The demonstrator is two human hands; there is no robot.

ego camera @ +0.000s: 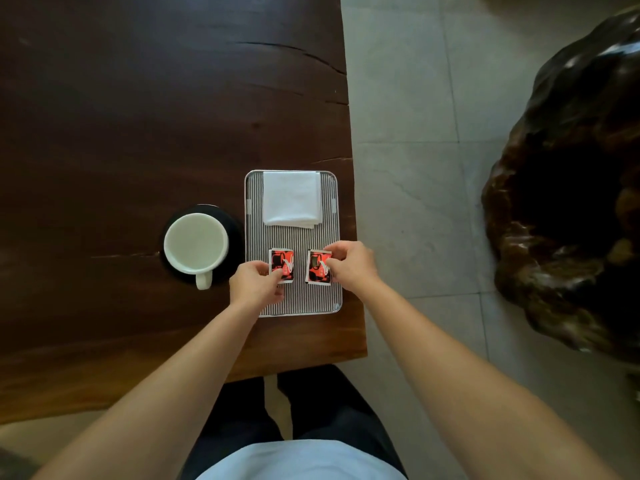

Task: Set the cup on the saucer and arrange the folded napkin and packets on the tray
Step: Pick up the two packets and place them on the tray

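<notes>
Shirt [301, 460] bottom centre. Left hand [258, 282] pinches left packet [283, 263], right hand [351, 266] pinches right packet [317, 270], lower tray [299, 304]. Packets likely light, thin, crinkly: hold by edges. Napkin [291, 199] soft, upper tray. Cup [195, 242] on saucer [236, 230], centre left.

You are handling two red-and-black packets, the left packet [282, 266] and the right packet [318, 268]. You are using two hands on them, the left hand [254, 282] and the right hand [353, 265]. You are looking at one folded white napkin [291, 197], lying on one striped tray [294, 303]. You are also seeing one white cup [195, 242] and one dark saucer [232, 224]. All of it is sitting on one dark wooden table [138, 116]. Off to the right, one gnarled dark wood piece [571, 202] is standing on the tiled floor [415, 98].
</notes>
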